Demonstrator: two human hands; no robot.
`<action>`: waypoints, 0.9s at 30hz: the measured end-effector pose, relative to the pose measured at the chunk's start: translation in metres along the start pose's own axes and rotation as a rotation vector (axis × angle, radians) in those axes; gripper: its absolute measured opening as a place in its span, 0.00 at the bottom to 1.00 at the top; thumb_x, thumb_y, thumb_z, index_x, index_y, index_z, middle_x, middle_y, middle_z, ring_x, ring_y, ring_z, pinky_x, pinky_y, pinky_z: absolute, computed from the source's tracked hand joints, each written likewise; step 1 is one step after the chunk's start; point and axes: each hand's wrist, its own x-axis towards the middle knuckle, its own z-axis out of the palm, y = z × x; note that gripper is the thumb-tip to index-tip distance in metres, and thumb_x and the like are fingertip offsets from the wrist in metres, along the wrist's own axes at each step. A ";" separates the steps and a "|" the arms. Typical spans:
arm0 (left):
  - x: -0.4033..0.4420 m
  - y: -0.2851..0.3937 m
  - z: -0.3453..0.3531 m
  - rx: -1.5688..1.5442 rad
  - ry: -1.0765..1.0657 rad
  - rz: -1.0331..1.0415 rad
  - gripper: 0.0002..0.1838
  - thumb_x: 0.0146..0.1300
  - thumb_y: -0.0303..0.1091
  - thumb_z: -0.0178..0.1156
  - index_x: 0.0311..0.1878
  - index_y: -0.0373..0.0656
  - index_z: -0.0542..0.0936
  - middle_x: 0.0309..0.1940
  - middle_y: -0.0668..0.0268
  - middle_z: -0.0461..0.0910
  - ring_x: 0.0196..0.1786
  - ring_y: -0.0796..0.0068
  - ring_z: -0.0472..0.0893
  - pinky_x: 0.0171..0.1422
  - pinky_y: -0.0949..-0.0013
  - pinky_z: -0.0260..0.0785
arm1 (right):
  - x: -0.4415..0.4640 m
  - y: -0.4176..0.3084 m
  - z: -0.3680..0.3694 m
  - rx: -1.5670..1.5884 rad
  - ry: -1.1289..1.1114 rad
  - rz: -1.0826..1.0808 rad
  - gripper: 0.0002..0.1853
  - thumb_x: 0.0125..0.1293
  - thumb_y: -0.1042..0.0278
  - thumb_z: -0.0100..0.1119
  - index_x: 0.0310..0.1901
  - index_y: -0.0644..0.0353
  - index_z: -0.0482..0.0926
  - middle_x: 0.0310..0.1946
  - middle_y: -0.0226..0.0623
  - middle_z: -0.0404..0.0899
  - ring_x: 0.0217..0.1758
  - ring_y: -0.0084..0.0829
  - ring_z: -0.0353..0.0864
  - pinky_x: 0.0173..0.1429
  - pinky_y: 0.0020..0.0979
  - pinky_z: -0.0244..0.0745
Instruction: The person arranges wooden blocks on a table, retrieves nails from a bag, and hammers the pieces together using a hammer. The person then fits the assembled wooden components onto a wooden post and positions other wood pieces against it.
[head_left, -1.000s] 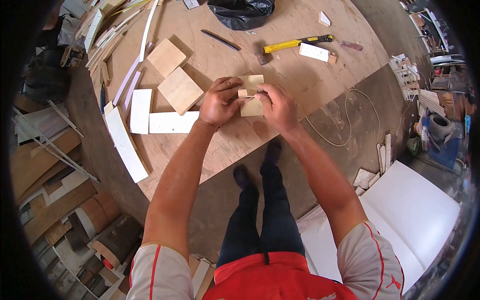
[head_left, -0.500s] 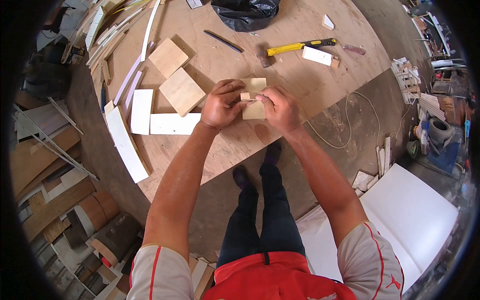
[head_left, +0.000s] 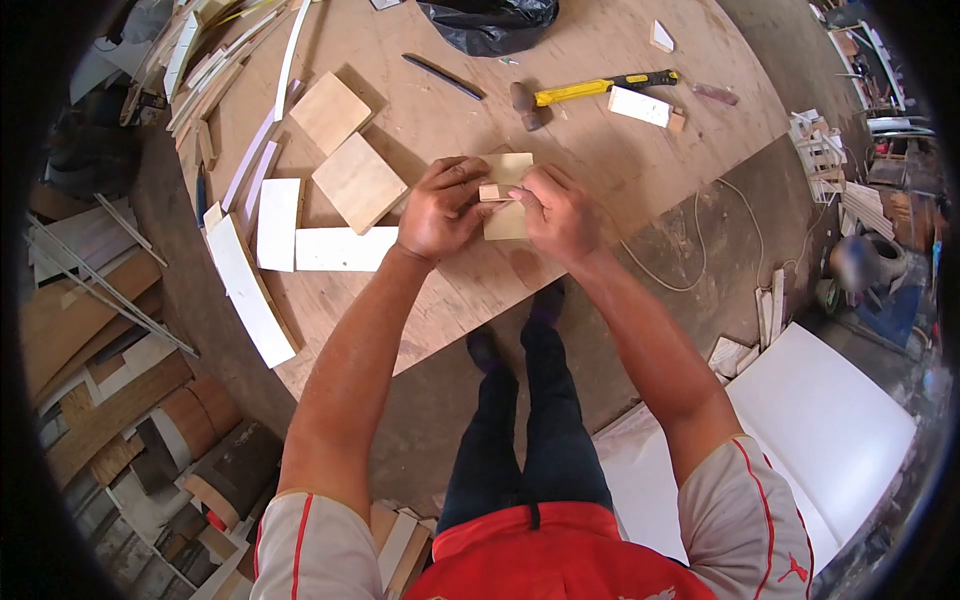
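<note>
Near the front edge of the plywood table, held above a pale yellow flat piece: one small wooden block, short, bare-faced, partly covered by fingers.

Left hand: thumb and fingers pinching the block's left end. Right hand: thumb and forefinger closed together on its right end; the exact contact is hidden from where I stand.

Change over the last second: slight. Both hands keep to the same spot over the pale piece, the block still between them; only a small shift of the right fingertips. I judge this a steady hold with fine fingerwork, the block neither set down nor passed across.

Orientation: the block's long axis seems to run crosswise, from one hand to the other, though covered ends leave this uncertain. The pale piece lies the other way, its length pointing away from the person.

Also on the table: two square wood pieces, left; one hammer, beyond the hands, head to the left, yellow-and-black handle to the right.
</note>
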 end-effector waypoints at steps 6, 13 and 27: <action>-0.003 0.002 0.001 0.042 -0.005 -0.039 0.19 0.54 0.30 0.78 0.51 0.41 0.91 0.60 0.59 0.88 0.64 0.51 0.83 0.69 0.55 0.78 | 0.000 0.005 -0.008 0.040 -0.046 0.005 0.04 0.67 0.72 0.68 0.37 0.59 0.81 0.36 0.41 0.84 0.43 0.51 0.84 0.44 0.50 0.77; 0.005 0.039 -0.012 -0.101 0.076 -0.134 0.22 0.57 0.34 0.80 0.53 0.36 0.89 0.62 0.52 0.86 0.67 0.46 0.82 0.70 0.54 0.77 | -0.009 0.011 -0.002 0.056 -0.003 0.001 0.05 0.63 0.76 0.66 0.40 0.57 0.82 0.37 0.39 0.84 0.44 0.51 0.85 0.45 0.49 0.78; 0.005 0.034 0.039 -0.210 0.229 -0.155 0.11 0.59 0.20 0.77 0.45 0.39 0.93 0.44 0.58 0.89 0.49 0.62 0.89 0.54 0.63 0.83 | 0.000 0.011 -0.014 0.100 -0.050 0.006 0.04 0.62 0.76 0.66 0.33 0.57 0.79 0.35 0.40 0.81 0.45 0.49 0.83 0.48 0.49 0.79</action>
